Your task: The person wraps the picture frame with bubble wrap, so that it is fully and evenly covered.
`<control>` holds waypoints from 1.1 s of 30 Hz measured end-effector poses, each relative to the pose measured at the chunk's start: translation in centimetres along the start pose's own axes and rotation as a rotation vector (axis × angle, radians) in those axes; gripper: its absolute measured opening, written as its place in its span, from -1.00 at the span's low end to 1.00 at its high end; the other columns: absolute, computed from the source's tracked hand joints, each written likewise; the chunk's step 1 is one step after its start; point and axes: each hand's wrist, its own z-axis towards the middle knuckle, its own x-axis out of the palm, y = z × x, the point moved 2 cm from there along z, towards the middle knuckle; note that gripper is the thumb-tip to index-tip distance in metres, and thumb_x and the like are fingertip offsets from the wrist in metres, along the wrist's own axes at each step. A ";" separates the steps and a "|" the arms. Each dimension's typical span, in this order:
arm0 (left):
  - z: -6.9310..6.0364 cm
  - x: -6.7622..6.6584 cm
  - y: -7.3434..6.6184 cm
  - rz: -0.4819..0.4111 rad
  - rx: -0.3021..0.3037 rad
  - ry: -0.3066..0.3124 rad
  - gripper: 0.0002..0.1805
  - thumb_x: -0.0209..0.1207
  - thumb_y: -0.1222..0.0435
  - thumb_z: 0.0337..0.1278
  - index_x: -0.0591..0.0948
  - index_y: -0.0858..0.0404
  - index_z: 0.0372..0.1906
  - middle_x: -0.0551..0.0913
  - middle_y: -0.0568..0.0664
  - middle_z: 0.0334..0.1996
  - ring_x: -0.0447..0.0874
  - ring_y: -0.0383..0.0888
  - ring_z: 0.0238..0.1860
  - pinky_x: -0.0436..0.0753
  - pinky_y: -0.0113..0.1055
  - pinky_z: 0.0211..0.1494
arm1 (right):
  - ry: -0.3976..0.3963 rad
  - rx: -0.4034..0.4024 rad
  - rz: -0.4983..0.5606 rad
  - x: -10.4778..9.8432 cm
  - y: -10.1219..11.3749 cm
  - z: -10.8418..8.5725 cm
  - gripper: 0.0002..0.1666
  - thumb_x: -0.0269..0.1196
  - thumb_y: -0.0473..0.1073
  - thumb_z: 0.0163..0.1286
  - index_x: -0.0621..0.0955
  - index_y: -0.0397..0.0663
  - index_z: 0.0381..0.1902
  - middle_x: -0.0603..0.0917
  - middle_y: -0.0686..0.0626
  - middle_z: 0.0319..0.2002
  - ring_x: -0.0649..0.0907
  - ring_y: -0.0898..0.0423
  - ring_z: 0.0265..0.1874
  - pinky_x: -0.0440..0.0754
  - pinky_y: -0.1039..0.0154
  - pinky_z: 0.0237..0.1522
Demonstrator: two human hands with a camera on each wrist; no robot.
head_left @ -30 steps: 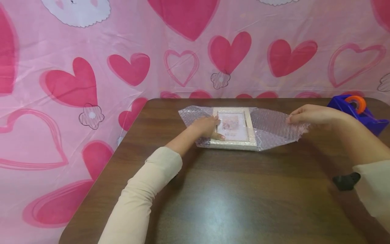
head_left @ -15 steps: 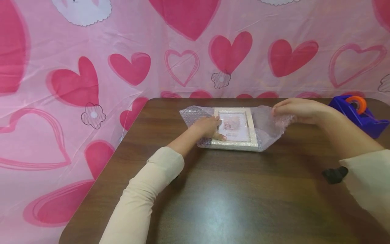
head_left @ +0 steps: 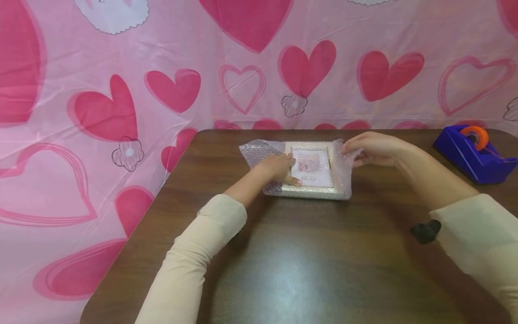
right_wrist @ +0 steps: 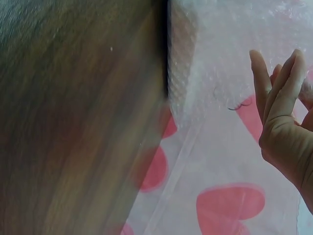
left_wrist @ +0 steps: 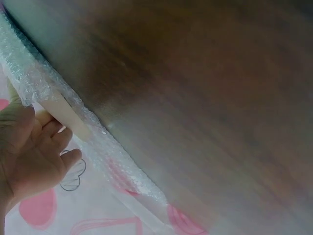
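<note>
Left hand (head_left: 277, 168) lies spread on frame (head_left: 311, 167); beside frame, right hand (head_left: 372, 149) pinches bubble wrap (head_left: 345, 177).

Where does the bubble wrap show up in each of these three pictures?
Head: bubble wrap around the centre, mostly right of it.
Left wrist: diagonal strip from upper left towards bottom centre.
Right wrist: upper right.
Shared landmark: the brown table.

Bubble wrap (head_left: 259, 150): clear plastic film, glossy, surface dimpled with raised cells. Picture frame (head_left: 311, 167): pale border, smooth, slight sheen. Table (head_left: 332, 252): wood-grain top, smooth, semi-gloss. Tape dispenser (head_left: 469, 157): smooth plastic. Backdrop (head_left: 226, 36): thin creased sheet, cloth or plastic indeterminable. Sleeve (head_left: 182, 252): matt cloth.
</note>
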 end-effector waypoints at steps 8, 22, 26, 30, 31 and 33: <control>-0.1 0.1 0.0 -0.016 -0.008 0.003 -0.03 -0.06 -0.35 0.01 0.11 0.17 0.42 -0.06 0.07 0.44 -0.10 0.00 0.41 -0.01 -0.08 0.39 | -0.028 0.037 0.020 1.2 -0.4 1.3 -0.74 0.03 -0.34 0.35 0.62 -0.14 -0.47 0.52 0.00 -0.47 0.60 0.22 -0.56 0.65 0.28 -0.32; -0.1 0.1 0.0 -0.016 0.002 0.008 -0.04 -0.07 -0.34 0.03 0.12 0.18 0.42 -0.03 0.07 0.43 -0.10 0.00 0.41 -0.02 -0.09 0.39 | 0.055 0.100 -0.154 2.1 -1.1 3.0 -0.76 0.01 -0.22 0.38 0.60 -0.19 -0.32 0.69 -0.18 -0.29 0.31 0.37 -0.84 0.30 0.53 -0.77; -0.1 0.2 -0.1 -0.002 0.006 0.012 -0.04 -0.09 -0.34 0.04 0.11 0.19 0.42 -0.05 0.08 0.43 -0.10 0.00 0.41 -0.02 -0.08 0.39 | 0.085 0.108 -0.141 2.5 -1.5 3.4 -0.73 -0.03 -0.24 0.39 0.61 -0.19 -0.33 0.70 -0.18 -0.30 0.28 0.38 -0.86 0.25 0.54 -0.79; -0.2 0.1 -0.1 0.005 0.012 0.012 -0.05 -0.10 -0.33 0.06 0.10 0.20 0.42 -0.05 0.09 0.43 -0.09 0.01 0.41 -0.01 -0.08 0.39 | 0.102 0.109 -0.128 2.9 -1.7 3.5 -0.72 -0.04 -0.25 0.39 0.60 -0.23 -0.31 0.69 -0.20 -0.29 0.25 0.36 -0.86 0.21 0.52 -0.79; -0.2 0.1 -0.1 0.006 0.012 0.013 -0.05 -0.10 -0.33 0.06 0.10 0.20 0.42 -0.06 0.09 0.43 -0.10 0.01 0.41 -0.01 -0.08 0.39 | 0.105 0.110 -0.123 3.0 -1.8 3.5 -0.72 -0.05 -0.25 0.39 0.60 -0.25 -0.30 0.69 -0.20 -0.28 0.25 0.36 -0.86 0.21 0.52 -0.79; -0.3 0.1 0.0 0.005 0.010 0.014 -0.05 -0.10 -0.33 0.06 0.10 0.20 0.42 -0.06 0.09 0.43 -0.10 0.01 0.41 -0.02 -0.08 0.39 | 0.109 0.113 -0.117 3.1 -1.8 3.4 -0.72 -0.04 -0.26 0.39 0.59 -0.27 -0.27 0.69 -0.20 -0.27 0.25 0.36 -0.86 0.20 0.51 -0.78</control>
